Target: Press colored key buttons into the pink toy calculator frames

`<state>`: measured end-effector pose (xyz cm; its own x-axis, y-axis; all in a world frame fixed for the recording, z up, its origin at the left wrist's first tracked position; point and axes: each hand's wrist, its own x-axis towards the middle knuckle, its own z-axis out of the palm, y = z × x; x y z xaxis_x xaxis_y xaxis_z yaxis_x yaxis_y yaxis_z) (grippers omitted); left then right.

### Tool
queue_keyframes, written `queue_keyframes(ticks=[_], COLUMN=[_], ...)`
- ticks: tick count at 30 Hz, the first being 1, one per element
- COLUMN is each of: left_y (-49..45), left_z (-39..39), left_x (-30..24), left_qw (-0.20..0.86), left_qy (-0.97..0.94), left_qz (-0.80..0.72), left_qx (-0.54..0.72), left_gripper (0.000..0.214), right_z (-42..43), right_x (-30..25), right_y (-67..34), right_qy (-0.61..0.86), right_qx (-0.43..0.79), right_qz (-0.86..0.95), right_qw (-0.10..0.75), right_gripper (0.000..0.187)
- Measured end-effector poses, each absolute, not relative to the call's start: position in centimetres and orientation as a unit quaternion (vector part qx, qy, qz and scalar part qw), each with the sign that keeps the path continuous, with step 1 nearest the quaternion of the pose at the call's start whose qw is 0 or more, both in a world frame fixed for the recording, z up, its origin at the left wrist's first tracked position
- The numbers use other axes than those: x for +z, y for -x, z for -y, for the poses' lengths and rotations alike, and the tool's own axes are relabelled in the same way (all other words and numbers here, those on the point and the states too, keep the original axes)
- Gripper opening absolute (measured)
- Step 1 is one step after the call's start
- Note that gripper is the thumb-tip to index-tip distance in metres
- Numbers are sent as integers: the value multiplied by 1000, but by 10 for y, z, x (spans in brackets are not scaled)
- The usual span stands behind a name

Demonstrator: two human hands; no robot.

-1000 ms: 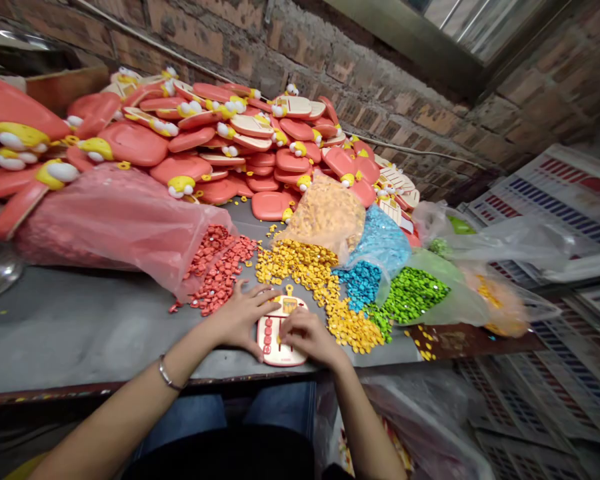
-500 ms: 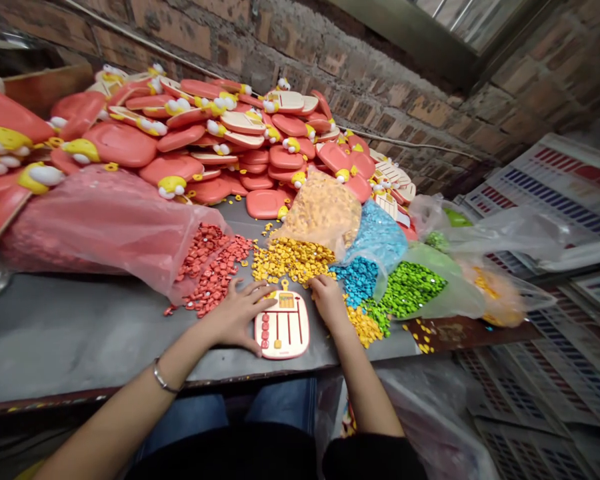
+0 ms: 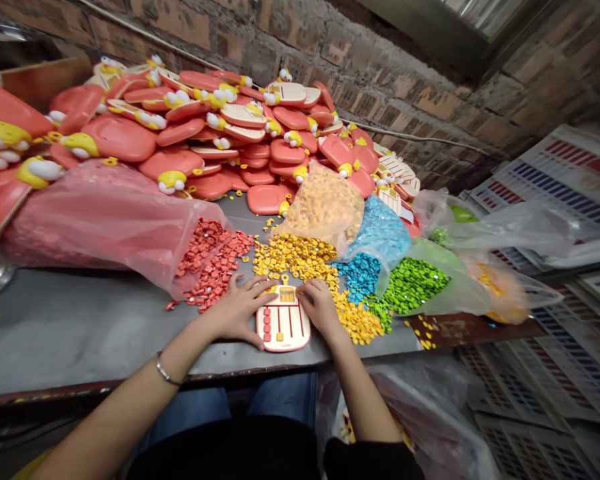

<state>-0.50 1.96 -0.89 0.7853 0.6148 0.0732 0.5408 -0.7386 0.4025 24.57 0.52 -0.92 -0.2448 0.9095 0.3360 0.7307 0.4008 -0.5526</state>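
A cream toy board point(image 3: 294, 339) with a pinkish-red rim lies flat on the grey table point(image 3: 105, 327), slots running down its face. Several red pieces point(image 3: 267, 320) line its leftmost slot, and one yellow piece point(image 3: 280, 337) sits low in the slot beside them. My left hand point(image 3: 235, 310) holds the board's left side, thumb at the lower edge and fingers spread over the top. At the upper right of the board, my right hand point(image 3: 323, 308) has its fingers pinched together; whatever is between them is hidden. Loose yellow pieces point(image 3: 300, 257) lie just behind the board.
Red pieces point(image 3: 210, 267) spill from a pink bag point(image 3: 105, 220) on the left. Blue pieces point(image 3: 360, 277) and green pieces point(image 3: 415, 287) spill from bags on the right. Stacked red-backed toy boards point(image 3: 275, 197) fill the back against a brick wall point(image 3: 290, 53).
My right hand has moved left from the edge of the yellow pile onto the board's upper right. My left hand stays on the board. The camera view has shifted slightly.
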Motion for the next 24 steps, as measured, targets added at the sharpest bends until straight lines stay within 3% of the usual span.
queue_keyframes(ticks=[9, 15, 20, 24], left_y=[5, 6, 7, 8], left_z=[-19, -20, -21, -21], left_x=[-7, -7, -4, -2], left_qw=[185, 191, 182, 183], left_qy=[-925, -925, -925, -927], left_qz=[-315, -314, -321, -319], left_qx=[102, 97, 86, 79], left_gripper=[89, 94, 95, 103], right_z=[20, 14, 23, 26], right_x=[-6, -8, 2, 1], right_y=[-248, -218, -225, -256], right_qy=[495, 477, 412, 518], right_qx=[185, 245, 335, 215], right_qz=[792, 776, 790, 749], right_qw=[305, 332, 306, 351], right_gripper=[9, 10, 10, 9])
